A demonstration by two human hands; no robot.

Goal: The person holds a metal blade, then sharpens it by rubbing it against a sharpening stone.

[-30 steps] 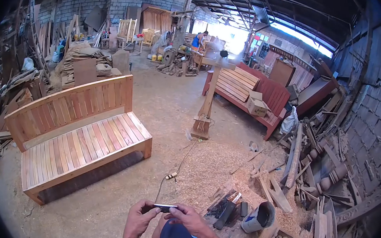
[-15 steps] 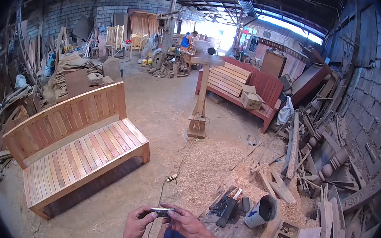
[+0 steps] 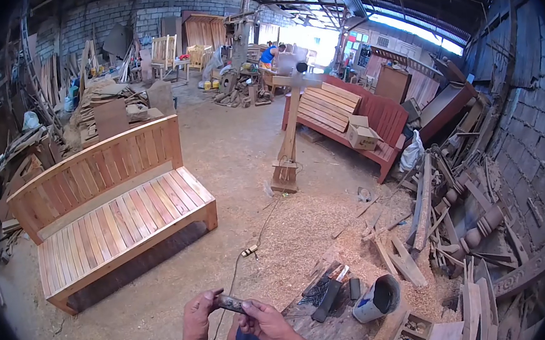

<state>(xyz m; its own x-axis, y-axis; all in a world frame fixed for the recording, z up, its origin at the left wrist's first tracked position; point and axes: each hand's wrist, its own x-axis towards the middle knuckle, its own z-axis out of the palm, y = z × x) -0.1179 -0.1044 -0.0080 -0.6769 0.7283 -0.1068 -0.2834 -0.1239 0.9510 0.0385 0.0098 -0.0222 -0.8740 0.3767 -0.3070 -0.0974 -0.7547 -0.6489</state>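
A small, dark, worn-looking flat bar [image 3: 231, 303] is held between my two hands, low in the head view; its exact kind I cannot make out. My left hand [image 3: 199, 317] pinches its left end with thumb and fingers. At the other end my right hand [image 3: 265, 323] grips it, the thumb on top. To the right of my right hand, black blocks [image 3: 327, 301] lie on a wooden work surface [image 3: 299, 328], with a grey bucket-like container [image 3: 378, 299] beside them.
A slatted wooden bench [image 3: 126, 217] stands at left, a red bench [image 3: 382, 117] at back right. A cable with a socket [image 3: 249, 251] crosses the floor among wood shavings [image 3: 304, 229]. Scrap wood [image 3: 403, 262] lies at right. A person in blue [image 3: 268, 55] is far back.
The bar has been turned in my hands: its upper face now shows and it slants down to the right. My left hand has shifted slightly up and outward. Both hands still hold it.
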